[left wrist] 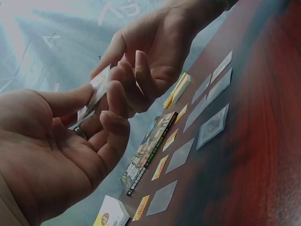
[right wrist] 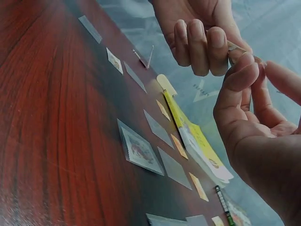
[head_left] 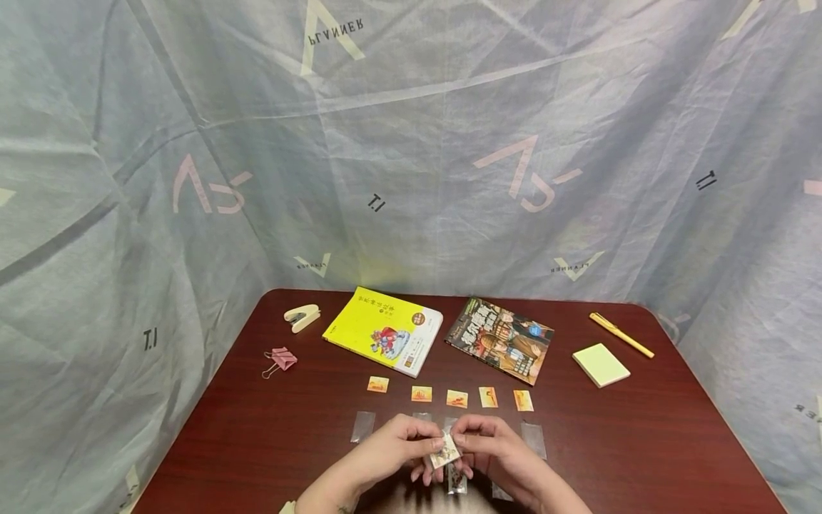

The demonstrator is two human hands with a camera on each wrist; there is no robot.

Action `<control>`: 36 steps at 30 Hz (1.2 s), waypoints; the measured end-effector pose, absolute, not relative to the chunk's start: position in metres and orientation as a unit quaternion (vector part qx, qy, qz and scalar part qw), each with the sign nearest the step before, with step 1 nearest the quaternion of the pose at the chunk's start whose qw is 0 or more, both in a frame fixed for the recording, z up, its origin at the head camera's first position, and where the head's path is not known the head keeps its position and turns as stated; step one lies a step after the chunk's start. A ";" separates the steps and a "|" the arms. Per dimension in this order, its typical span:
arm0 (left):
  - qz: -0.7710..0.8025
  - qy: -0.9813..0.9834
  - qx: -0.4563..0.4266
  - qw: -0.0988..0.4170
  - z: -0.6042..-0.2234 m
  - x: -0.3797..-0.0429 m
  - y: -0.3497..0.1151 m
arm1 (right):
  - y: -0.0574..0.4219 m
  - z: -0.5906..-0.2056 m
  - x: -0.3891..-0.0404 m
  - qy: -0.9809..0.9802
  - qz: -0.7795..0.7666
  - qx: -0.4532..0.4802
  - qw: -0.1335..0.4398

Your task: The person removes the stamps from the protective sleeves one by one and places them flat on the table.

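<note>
A small pale stamp-like card (head_left: 444,452) with a printed picture is held up over the near side of the table. My left hand (head_left: 399,444) pinches it from one side between thumb and fingers. On the opposite side my right hand (head_left: 499,451) pinches its upper edge and corner. The left wrist view shows the card (left wrist: 97,92) nearly edge-on, so whether it sits in a clear sleeve is hard to tell. Below the hands lies a clear sleeve with a stamp inside (right wrist: 141,149). Other clear sleeves (head_left: 363,427) lie around, some partly hidden by the hands.
Several small orange stamps (head_left: 421,394) form a row beyond the sleeves. Behind them lie a yellow book (head_left: 379,328) and a dark comic-style book (head_left: 501,339). A stapler (head_left: 302,318) and pink binder clip (head_left: 281,360) are left; a sticky-note pad (head_left: 601,365) and yellow pen (head_left: 620,334) right.
</note>
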State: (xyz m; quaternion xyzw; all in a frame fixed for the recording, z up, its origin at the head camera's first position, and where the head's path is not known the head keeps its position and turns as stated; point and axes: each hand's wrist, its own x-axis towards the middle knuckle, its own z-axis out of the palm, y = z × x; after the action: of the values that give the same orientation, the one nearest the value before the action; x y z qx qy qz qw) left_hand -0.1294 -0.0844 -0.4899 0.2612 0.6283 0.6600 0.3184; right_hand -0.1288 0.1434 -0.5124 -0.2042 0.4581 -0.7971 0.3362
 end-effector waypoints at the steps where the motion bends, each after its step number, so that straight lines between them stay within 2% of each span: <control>1: 0.661 0.626 0.263 0.319 -0.490 -0.130 -0.084 | 0.144 -0.513 -0.129 0.454 -0.798 -0.204 0.339; 20: 0.659 0.628 0.266 0.317 -0.490 -0.130 -0.084 | 0.143 -0.520 -0.126 0.439 -0.805 -0.223 0.331; 28: 0.668 0.657 0.241 0.251 -0.488 -0.128 -0.084 | 0.141 -0.520 -0.126 0.524 -0.777 -0.259 0.235; 36: 0.712 0.626 0.212 0.238 -0.488 -0.130 -0.082 | 0.138 -0.510 -0.121 0.644 -0.720 -0.236 0.102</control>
State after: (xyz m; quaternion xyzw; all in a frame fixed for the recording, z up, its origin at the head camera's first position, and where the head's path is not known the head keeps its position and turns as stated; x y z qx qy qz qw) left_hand -0.1302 -0.0824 -0.4876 0.2116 0.6261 0.7116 0.2384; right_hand -0.1207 0.1380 -0.5096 -0.2361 0.6441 -0.7204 0.1019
